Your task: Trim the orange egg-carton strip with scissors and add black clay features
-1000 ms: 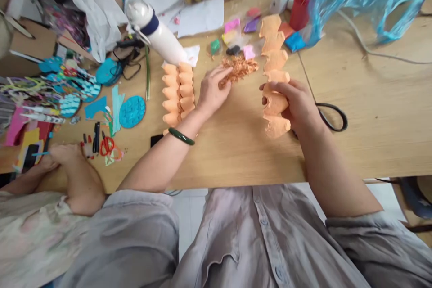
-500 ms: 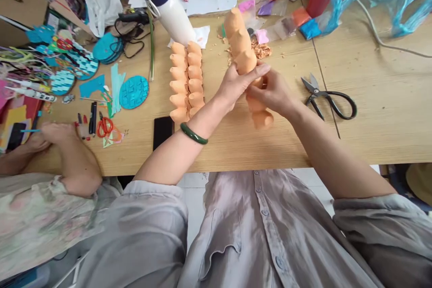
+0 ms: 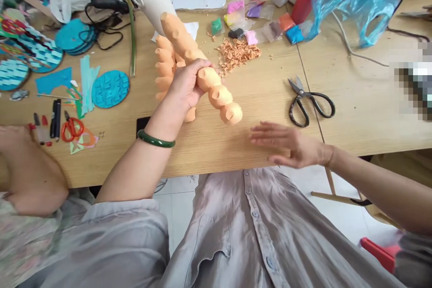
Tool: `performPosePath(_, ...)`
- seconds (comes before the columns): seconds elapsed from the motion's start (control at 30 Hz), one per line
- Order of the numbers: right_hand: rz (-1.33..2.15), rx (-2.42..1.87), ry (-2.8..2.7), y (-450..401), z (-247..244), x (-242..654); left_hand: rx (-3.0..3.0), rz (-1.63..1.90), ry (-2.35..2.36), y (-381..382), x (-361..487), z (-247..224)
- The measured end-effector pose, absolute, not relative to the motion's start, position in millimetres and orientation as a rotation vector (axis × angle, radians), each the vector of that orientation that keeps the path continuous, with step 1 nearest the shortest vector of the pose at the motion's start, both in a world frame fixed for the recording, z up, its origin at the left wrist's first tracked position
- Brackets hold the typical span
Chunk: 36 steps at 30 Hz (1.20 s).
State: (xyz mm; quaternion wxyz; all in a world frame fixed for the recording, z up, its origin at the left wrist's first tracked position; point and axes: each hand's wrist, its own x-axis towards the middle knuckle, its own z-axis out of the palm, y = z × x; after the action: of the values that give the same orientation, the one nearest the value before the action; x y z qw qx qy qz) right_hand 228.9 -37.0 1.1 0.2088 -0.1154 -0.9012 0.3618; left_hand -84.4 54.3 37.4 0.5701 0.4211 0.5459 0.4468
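My left hand [image 3: 191, 82] is wrapped round the middle of a long, bumpy orange strip [image 3: 219, 94], which slants from upper left to lower right above the table. Under its upper part, other orange bumpy strips [image 3: 164, 68] lie on the wood, partly covered. My right hand [image 3: 283, 141] holds nothing; its fingers are stretched out near the table's front edge. A heap of orange shreds [image 3: 238, 52] lies beyond the held strip. Black-handled scissors [image 3: 308, 94] rest to the right, beyond my right hand.
A white bottle [image 3: 151, 0] stands behind the strips. Small coloured packets [image 3: 236, 13], a red cup [image 3: 303, 2] and a blue plastic bag [image 3: 364, 0] are at the back. Blue discs [image 3: 110, 88], red scissors [image 3: 72, 128] and another person's arm [image 3: 33, 166] are at left.
My right hand has let go of the orange strip and moved down and right, its fingers now spread. My left hand has carried the strip left, over the other strips. The view has shifted right.
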Motion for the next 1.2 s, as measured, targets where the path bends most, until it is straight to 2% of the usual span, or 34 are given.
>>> performPosePath(0.17, 0.872, -0.088, -2.793, -36, -25, 231, 0.893, 1.067, 1.264, 49, -89, 39)
performPosePath(0.43, 0.611, -0.28, -2.819, 69, -43, 179, 0.511, 1.038, 1.148, 18, -65, 60)
performPosePath(0.57, 0.491, -0.63, -2.672, 81, -27, 169, 0.48, 1.044, 1.111, 12, -64, 49)
performPosePath(0.77, 0.097, -1.664, -2.406, 37, 21, 221, 0.476, 1.024, 1.119, 10, -65, 27)
performPosePath(0.87, 0.072, -2.074, -2.263, 17, 27, 243, 0.43, 1.03, 1.129, 11, -59, 23)
performPosePath(1.0, 0.225, -2.276, -2.152, 11, 23, 251, 0.405, 1.025, 1.132, 11, -50, 25)
performPosePath(1.2, 0.292, -2.266, -2.02, 18, 19, 252, 0.418, 1.032, 1.116, 4, -44, 20)
